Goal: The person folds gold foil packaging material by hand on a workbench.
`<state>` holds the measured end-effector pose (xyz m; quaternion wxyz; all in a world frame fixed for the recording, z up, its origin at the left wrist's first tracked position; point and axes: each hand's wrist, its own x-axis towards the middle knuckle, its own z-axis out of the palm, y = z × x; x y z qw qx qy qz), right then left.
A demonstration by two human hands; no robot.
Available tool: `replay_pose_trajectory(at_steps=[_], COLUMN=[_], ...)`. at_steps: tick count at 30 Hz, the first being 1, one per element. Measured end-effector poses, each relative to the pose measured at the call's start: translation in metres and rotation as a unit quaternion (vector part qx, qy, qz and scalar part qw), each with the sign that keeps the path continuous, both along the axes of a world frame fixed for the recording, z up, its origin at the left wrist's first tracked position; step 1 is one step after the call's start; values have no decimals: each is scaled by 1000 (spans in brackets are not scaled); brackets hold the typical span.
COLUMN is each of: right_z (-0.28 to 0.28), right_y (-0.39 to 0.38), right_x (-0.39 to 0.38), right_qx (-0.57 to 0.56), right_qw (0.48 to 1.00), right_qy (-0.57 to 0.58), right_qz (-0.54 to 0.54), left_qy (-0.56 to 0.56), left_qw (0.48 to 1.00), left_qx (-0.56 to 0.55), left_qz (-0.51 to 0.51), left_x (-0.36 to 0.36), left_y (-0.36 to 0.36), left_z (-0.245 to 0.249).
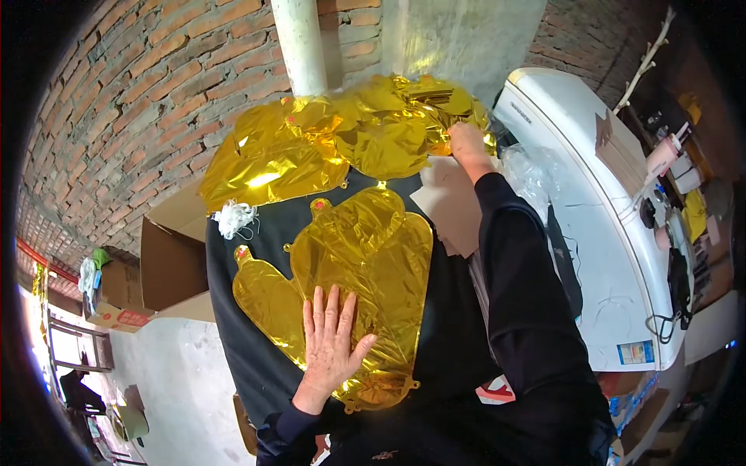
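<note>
My left hand [330, 346] lies flat, fingers spread, on a gold foil balloon [365, 256] that is spread out uninflated on a black cloth [458, 326]. A narrower gold foil piece [268, 299] lies to its left, partly beneath the larger one. At the far edge of the cloth, my right hand [466, 144] has its fingers closed at a heap of gold foil [381, 140]; its fingertips are partly hidden against the foil. Light brown cardboard sheets [453, 206] lie just below the right hand. A bundle of white string [235, 219] rests at the cloth's left edge.
An open cardboard box [175, 260] stands at the left, by a brick wall [179, 85]. On the right is a long white appliance [614, 272] with clear plastic bags [532, 171] beside it. A white pipe [299, 46] rises behind the foil heap.
</note>
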<state>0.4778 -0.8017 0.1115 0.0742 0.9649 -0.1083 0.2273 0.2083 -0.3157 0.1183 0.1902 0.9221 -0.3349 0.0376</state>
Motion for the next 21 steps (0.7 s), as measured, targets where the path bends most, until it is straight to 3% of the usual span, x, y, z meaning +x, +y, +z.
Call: replay_pose_trajectory(at_steps=[1, 7, 11, 15, 18, 19, 21], right_z=[-5, -3, 10, 50, 74, 83, 103], right_y=[0, 12, -14, -15, -13, -12, -9], right_x=[-6, -2, 21, 26, 25, 24, 15], right_qx=[-54, -12, -10, 80, 133, 133, 97], right_qw=[995, 997, 974, 963, 918, 926, 968], right_qy=[-62, -53, -220, -247, -349, -341, -218], right_qz=[47, -47, 51, 76, 134, 86, 76], left_qy=[3, 8, 7, 9, 7, 8, 8], left_qw=[1000, 1000, 1000, 999, 999, 999, 999], left_qx=[-1, -8, -23, -38, -50, -51, -52], left_qz=[-1, 3, 10, 20, 14, 11, 5], left_x=[1, 0, 2, 2, 2, 2, 2], left_y=[0, 0, 0, 0, 2, 2, 3], left_z=[1, 1, 1, 1, 0, -1, -1])
